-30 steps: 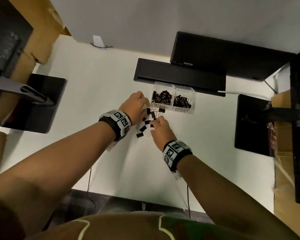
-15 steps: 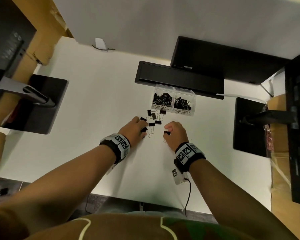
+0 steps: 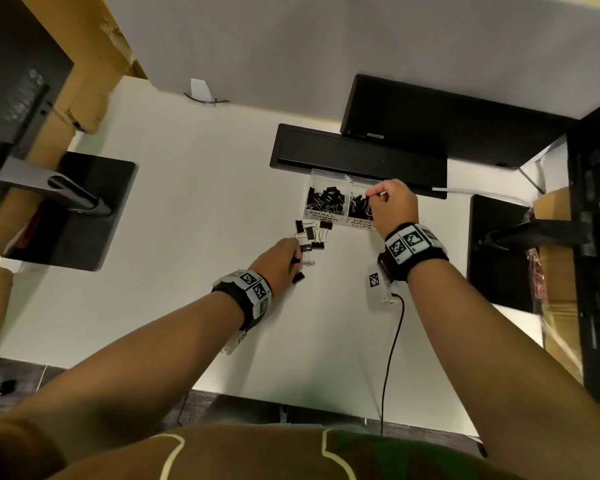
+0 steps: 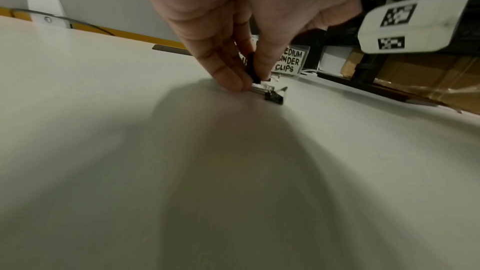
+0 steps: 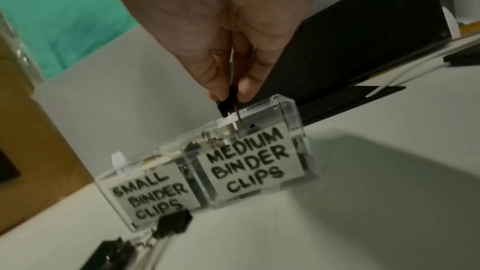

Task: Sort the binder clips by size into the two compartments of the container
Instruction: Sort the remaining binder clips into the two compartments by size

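right hand (image 3: pixel 394 202) above container (image 3: pixel 326 220), loose clips (image 3: pixel 309 233)

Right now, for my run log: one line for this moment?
right hand: holds clip over medium compartment | left hand: pinches clip on table | loose clips remain

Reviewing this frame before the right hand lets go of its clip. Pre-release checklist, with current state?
1. Right hand pinches a binder clip: ok.
2. Clip hangs over the compartment labelled medium, not the small compartment: ok.
3. Clip size matches that label: cannot tell, fingers cover part of it.
4. Compartment top open to receive it: ok, handle tip already dips past the rim.
5. Left hand pinches its own clip at the table, away from the container: ok.
6. Loose clips left on the table: not ok, several unsorted.
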The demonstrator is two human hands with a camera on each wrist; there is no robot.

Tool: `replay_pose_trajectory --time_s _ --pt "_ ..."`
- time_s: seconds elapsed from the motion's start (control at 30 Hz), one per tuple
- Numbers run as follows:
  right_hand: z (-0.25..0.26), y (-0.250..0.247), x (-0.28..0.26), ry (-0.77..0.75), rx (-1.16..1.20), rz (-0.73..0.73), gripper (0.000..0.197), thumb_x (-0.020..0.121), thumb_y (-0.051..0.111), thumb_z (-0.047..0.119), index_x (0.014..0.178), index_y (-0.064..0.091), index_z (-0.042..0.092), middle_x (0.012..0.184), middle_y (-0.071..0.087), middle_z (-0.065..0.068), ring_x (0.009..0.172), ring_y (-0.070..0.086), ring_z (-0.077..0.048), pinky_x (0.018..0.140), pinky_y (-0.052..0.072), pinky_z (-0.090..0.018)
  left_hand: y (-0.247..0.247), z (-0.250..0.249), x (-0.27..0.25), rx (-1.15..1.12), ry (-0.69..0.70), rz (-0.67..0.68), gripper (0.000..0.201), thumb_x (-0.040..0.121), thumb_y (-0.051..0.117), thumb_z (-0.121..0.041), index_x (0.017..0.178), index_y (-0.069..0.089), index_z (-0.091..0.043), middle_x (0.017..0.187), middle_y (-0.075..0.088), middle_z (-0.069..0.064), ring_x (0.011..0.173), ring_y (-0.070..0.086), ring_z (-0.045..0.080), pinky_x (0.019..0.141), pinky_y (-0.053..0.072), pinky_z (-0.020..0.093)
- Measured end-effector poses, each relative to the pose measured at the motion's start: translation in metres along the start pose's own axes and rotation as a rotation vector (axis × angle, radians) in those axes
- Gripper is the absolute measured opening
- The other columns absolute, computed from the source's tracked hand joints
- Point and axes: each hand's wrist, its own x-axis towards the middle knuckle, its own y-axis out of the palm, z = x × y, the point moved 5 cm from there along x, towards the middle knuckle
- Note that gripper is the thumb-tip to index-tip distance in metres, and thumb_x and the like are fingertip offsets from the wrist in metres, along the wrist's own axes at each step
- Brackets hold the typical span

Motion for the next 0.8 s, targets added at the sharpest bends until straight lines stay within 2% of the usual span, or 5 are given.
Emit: replay_pose_trajectory --time_s 0.13,0.23,0.37,0.47,0.8 --pt "0.000 0.009 -0.008 -0.021 -0.054 0.018 0.018 0.092 0.050 0.007 0.094 0.066 0.011 0.118 0.058 -0.005 0.119 0.046 -0.021 0.095 0.039 -0.025 -0.012 -0.001 -0.001 -0.070 -0.036 -0.070 0.022 0.092 0.047 -0.020 0.113 0.046 -0.022 0.102 0.060 -0.001 0.080 0.059 0.022 0.077 0.050 0.034" --pt "0.010 0.030 -0.034 -0.128 -0.088 0.112 0.020 0.094 0.046 0.010 0.095 0.066 0.012 0.113 0.060 -0.004 0.118 0.046 -0.021 0.105 0.035 -0.031 -0.022 0.000 0.001 -0.094 -0.048 -0.114 0.040 0.094 0.043 -0.017 0.134 0.037 -0.018 0.117 0.054 0.004 0.088 0.059 0.018 0.084 0.048 0.031" --pt "0.009 0.074 -0.068 -0.217 -0.202 0.393 0.028 0.093 0.046 0.006 0.115 0.062 0.010 0.125 0.054 -0.004 0.131 0.036 -0.022 0.109 0.028 -0.032 -0.023 0.004 0.011 0.016 -0.077 -0.068 0.041 0.093 0.043 -0.010 0.134 0.041 -0.010 0.126 0.049 0.013 0.102 0.058 0.026 0.094 0.046 0.036" --pt "-0.002 0.090 -0.078 -0.200 -0.276 0.449 0.036 0.092 0.048 0.004 0.127 0.056 0.010 0.127 0.050 -0.005 0.127 0.038 -0.022 0.103 0.037 -0.031 -0.017 0.002 0.013 0.073 -0.050 -0.045 0.038 0.089 0.044 -0.008 0.127 0.048 -0.009 0.111 0.051 0.012 0.091 0.059 0.027 0.089 0.050 0.039" --pt "-0.024 0.084 -0.096 -0.206 -0.238 0.339 0.013 0.090 0.051 0.008 0.100 0.059 0.008 0.105 0.058 -0.008 0.099 0.050 -0.025 0.079 0.042 -0.029 -0.011 -0.002 0.015 0.141 -0.081 -0.049 0.029 0.090 0.049 -0.010 0.119 0.052 -0.007 0.114 0.047 0.014 0.093 0.057 0.030 0.085 0.050 0.037"
